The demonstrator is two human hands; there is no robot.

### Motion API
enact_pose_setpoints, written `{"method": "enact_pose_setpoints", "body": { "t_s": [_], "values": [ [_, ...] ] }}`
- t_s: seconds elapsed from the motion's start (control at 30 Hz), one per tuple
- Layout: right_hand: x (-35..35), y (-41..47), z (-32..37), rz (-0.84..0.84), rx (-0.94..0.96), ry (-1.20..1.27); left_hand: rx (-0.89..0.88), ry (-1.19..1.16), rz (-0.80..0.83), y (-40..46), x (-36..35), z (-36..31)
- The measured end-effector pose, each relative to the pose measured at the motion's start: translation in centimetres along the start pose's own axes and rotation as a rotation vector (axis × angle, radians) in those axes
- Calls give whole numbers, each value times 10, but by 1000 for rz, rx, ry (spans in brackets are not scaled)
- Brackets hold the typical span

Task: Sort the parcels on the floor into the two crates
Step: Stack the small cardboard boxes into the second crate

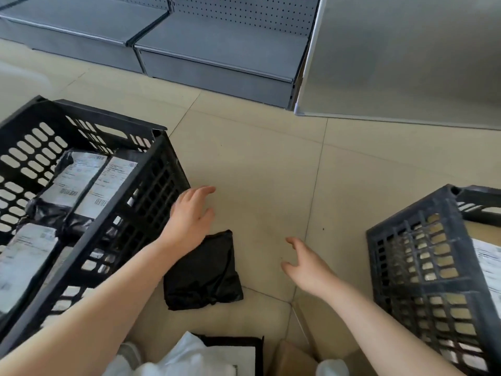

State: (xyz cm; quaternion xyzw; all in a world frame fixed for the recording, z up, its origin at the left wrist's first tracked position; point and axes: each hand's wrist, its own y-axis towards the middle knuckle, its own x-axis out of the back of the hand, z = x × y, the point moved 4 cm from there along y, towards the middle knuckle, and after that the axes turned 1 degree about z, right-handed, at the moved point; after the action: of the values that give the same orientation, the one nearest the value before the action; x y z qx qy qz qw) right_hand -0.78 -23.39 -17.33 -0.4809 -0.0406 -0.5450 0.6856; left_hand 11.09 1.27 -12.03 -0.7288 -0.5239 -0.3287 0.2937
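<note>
A black plastic-wrapped parcel (203,272) lies on the tiled floor between two black crates. My left hand (191,217) hovers just above its far left corner, fingers spread and empty. Empty too, my right hand (305,263) is open to the right of the parcel, apart from it. The left crate (151,185) holds several black parcels with white labels (78,180). In the right crate (423,267) I see a brown parcel with a white label (488,264). Near the bottom edge lie a black parcel with a white label (233,354) and a brown cardboard box (290,359).
Grey metal shelving (217,50) runs along the back, and a grey panel (406,58) leans at the back right. Bare beige tiles (257,164) stretch between the crates and the shelving. White shoes or clothing (173,359) show at the bottom edge.
</note>
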Motion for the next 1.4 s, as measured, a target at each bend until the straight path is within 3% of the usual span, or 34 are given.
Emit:
{"method": "enact_pose_setpoints", "body": {
  "t_s": [0.17,0.33,0.6,0.77,0.83,0.97,1.1,1.23,1.4],
  "values": [
    [-15,-5,-65,53,-229,-164,194,-31,231,-22,-62,16],
    [-20,-8,-92,103,-318,-284,174,60,357,-35,-98,32],
    [-52,-5,-91,91,-289,-445,224,-22,418,-55,-123,42],
    [-49,0,-87,56,-285,-394,188,15,525,-61,-138,33],
    [-42,1,-86,-8,-297,-327,234,-63,540,-62,-144,30],
    [-29,2,-81,-127,-288,-154,510,-400,534,-68,-154,28],
    [-17,9,-70,-209,-260,166,578,-469,543,-72,-157,32],
    [-18,16,-55,-181,-216,714,631,-545,571,-74,-156,34],
    [-20,17,-40,-99,-89,1081,790,-939,679,-81,-155,23]
  ]
}}
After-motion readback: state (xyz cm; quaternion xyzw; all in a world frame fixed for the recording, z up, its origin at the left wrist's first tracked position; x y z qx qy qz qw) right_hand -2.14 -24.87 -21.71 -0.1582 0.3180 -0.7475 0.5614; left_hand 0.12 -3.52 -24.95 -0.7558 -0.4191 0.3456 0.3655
